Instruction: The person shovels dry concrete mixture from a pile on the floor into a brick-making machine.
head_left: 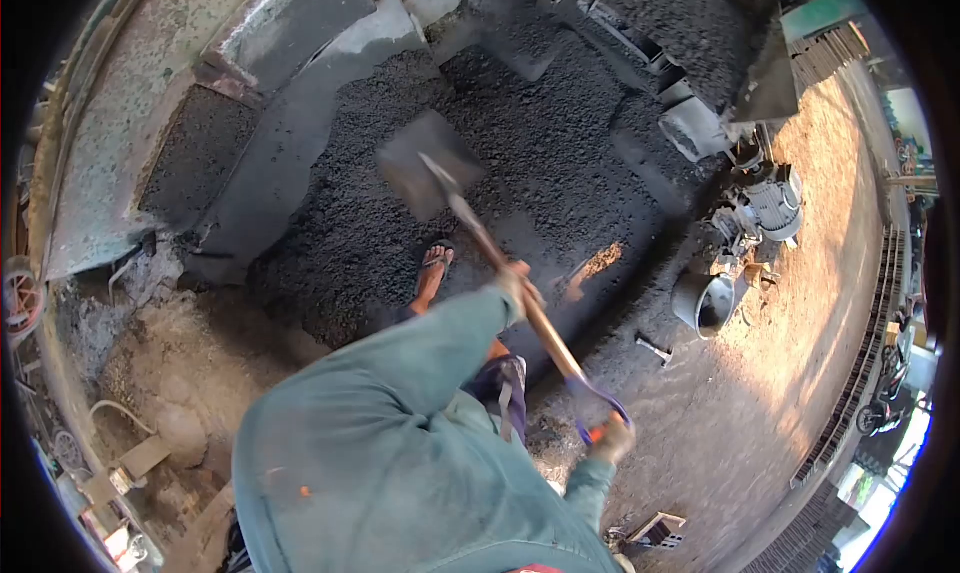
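A long-handled shovel point(483, 231) slants across the middle of the view. My left hand point(521, 291) is wrapped round its wooden shaft, partway down. At the D-shaped grip at the handle's end, my right hand point(612, 438) is closed. The flat metal blade point(430, 163), blurred by motion, is over dark, crumbly material point(370, 123); whether it touches the material I cannot tell. Just below the blade, a sandalled foot point(435, 268) stands on the dark material. Both arms are in green sleeves.
Concrete blocks point(300, 33) line the pit's upper left. To the right are a motor point(772, 205), a metal bucket point(705, 301) and a hammer point(655, 350) on the ground. A low row of metal pieces point(690, 123) edges the upper right. A small wooden box point(657, 529) lies near the bottom.
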Demonstrator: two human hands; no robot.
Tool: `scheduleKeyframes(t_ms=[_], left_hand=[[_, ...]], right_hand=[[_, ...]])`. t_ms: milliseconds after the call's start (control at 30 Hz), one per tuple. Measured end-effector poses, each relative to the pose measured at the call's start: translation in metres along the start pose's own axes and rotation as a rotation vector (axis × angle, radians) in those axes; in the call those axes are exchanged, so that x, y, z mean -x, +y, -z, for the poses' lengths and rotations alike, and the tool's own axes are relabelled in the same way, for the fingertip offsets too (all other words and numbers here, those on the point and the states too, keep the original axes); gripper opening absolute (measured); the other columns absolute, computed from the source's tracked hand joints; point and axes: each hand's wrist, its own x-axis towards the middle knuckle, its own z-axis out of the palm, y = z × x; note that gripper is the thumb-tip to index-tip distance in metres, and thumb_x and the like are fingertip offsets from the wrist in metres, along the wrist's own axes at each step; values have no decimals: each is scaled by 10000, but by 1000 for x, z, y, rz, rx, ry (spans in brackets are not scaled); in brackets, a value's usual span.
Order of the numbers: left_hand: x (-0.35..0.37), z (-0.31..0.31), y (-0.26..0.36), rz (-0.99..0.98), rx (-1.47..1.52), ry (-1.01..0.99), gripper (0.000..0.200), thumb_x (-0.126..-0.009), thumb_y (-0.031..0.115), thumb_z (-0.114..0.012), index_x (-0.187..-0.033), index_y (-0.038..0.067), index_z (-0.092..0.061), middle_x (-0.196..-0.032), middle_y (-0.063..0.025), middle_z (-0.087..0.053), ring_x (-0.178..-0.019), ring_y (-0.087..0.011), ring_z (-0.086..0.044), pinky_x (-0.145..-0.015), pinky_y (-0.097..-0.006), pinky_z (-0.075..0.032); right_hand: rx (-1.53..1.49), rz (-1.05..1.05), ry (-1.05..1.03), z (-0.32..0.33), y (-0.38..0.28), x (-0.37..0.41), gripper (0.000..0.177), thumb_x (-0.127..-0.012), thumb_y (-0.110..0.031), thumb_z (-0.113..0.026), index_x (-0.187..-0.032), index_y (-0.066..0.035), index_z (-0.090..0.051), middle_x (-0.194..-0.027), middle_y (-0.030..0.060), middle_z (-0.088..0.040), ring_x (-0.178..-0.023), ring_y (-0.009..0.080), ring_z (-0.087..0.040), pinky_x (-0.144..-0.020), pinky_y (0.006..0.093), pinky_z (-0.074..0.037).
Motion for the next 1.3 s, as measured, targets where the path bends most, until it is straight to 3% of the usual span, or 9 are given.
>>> scheduleKeyframes(t_ms=[267, 367, 400, 467, 500, 633, 767, 1100, 1300], left_hand=[[-16, -41, -94, 356, 164, -207, 255, -914, 282, -654, -797, 149, -469, -600, -57, -484, -514, -224, -502, -589, -479, -465], [-44, -5, 62, 100, 77, -244, 237, -948, 305, -544, -777, 182, -435, -631, -4, -460, -577, -184, -511, -577, -418, -452], [-88, 52, 139, 40, 10, -784, 298, -916, 255, -563, -679, 192, -395, -571, 5, -394, -574, -225, -517, -563, -434, -443], [-143, 124, 302, 197, -121, -341, 358, -979, 327, -508, -687, 144, -415, -609, 12, -460, -600, -217, -536, -564, -421, -464], [-41, 74, 283, 3, -91, 131, 234, -976, 307, -554, -844, 113, -557, -759, -19, -579, -719, -212, -612, -715, -413, -559], [-113, 150, 249, -150, 58, -71, 252, -918, 354, -630, -857, 123, -549, -829, -30, -578, -765, -249, -599, -754, -519, -539], [-55, 166, 191, -203, -261, 531, 173, -910, 313, -636, -915, 159, -558, -799, -36, -543, -728, -277, -579, -790, -589, -522], [-4, 167, 98, -114, -421, 417, 209, -936, 315, -557, -897, 136, -456, -705, -71, -441, -606, -285, -486, -695, -569, -484], [138, -33, 24, -80, -665, -85, 269, -886, 349, -669, -947, 230, -435, -662, -35, -437, -543, -232, -430, -592, -460, -437]], right_hand=[[201, 267, 243, 33, -138, 44, 29, -839, -26, -633, -863, -39, -644, -683, -5, -545, -496, 122, -470, -420, 284, -376], [297, 154, -35, -107, -78, 39, 105, -860, -107, -684, -953, -58, -680, -702, 39, -602, -541, 160, -580, -446, 308, -471], [230, 128, -54, -180, -30, 45, 38, -852, -77, -665, -822, -57, -677, -679, 59, -637, -542, 179, -617, -446, 331, -483], [361, 387, -256, -269, 72, 50, 36, -819, -29, -683, -849, -18, -698, -658, 52, -628, -470, 185, -593, -432, 335, -476], [309, 180, -132, -286, 85, 65, 53, -795, -14, -683, -846, -15, -699, -665, 54, -631, -474, 160, -567, -440, 324, -467], [199, -3, -131, -243, 61, 100, 75, -785, 13, -659, -855, -12, -675, -673, 58, -621, -480, 164, -556, -439, 331, -465], [73, -236, -161, -154, 119, 99, 76, -820, 44, -613, -869, -12, -625, -664, 82, -605, -461, 208, -557, -414, 375, -478], [-307, -499, 1, -21, 123, 166, 135, -754, 76, -647, -853, 0, -597, -577, 98, -529, -426, 241, -531, -404, 409, -486], [-807, -212, -29, -30, 157, 164, 64, -792, -23, -635, -836, -17, -589, -580, 105, -528, -433, 252, -527, -435, 416, -496]])
